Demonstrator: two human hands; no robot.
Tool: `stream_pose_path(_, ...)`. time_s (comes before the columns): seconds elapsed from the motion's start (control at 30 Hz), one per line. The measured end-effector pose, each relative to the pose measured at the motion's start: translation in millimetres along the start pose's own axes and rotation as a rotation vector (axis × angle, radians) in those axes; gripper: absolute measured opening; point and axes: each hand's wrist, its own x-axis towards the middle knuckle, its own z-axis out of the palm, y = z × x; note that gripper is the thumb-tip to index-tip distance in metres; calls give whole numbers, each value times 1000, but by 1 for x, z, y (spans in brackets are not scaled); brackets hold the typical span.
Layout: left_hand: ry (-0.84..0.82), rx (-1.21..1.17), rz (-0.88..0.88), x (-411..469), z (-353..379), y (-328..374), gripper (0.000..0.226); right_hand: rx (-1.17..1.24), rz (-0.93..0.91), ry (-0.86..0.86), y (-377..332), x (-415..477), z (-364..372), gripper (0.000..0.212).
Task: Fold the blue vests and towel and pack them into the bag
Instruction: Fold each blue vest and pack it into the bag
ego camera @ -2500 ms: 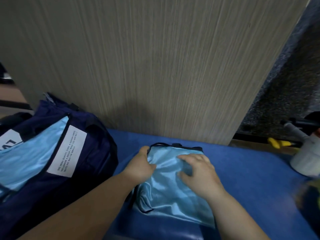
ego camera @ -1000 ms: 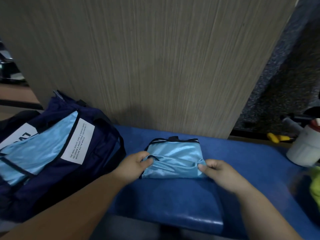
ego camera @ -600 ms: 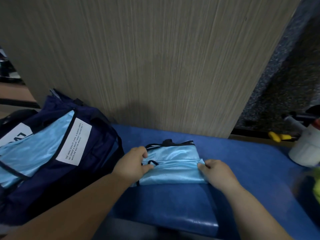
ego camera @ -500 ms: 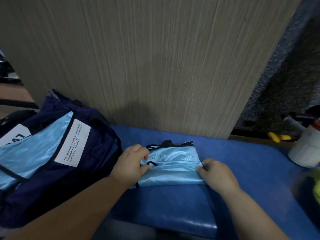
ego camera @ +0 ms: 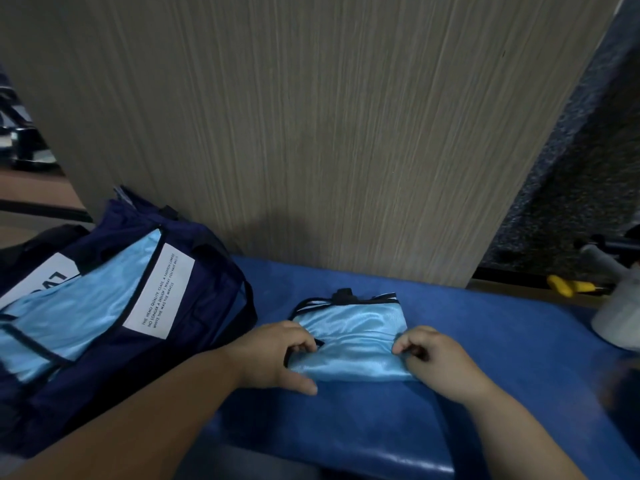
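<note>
A light-blue satin vest (ego camera: 349, 336) with black trim lies folded into a small packet on the blue padded bench (ego camera: 485, 375). My left hand (ego camera: 277, 355) grips its left edge with curled fingers, thumb flat by the front corner. My right hand (ego camera: 436, 358) pinches its right edge. At the left sits the open navy bag (ego camera: 194, 306) with a white printed label; another light-blue vest (ego camera: 79, 313) lies inside it.
A tall wood-grain panel (ego camera: 311, 133) stands right behind the bench. At the far right are a white container (ego camera: 620, 317) and a yellow tool (ego camera: 568, 285). The bench's front edge runs close below my hands.
The vest was folded from a longer piece into a short packet. Since half a second ago both hands curled tighter on its side edges; the packet barely shifted.
</note>
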Motion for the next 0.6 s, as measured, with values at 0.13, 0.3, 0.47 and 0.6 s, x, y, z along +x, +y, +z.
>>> stream_pose_path(0.13,79,7,-8,-1,5,-3,43,10,13,-218,-1,-3,-8,53)
stream_pose_path(0.3,178,-315,-144,2,0,-1,27,-134,-21,-131,3,-2,-2,56)
stream_pose_path(0.47,219,-400,-199,2,-1,-2,18,-183,-141,164,6,1,3,31)
stream_pose_path(0.6,275,-507,-250,2,-3,-1,9,1,-174,271,-7,1,-2,37)
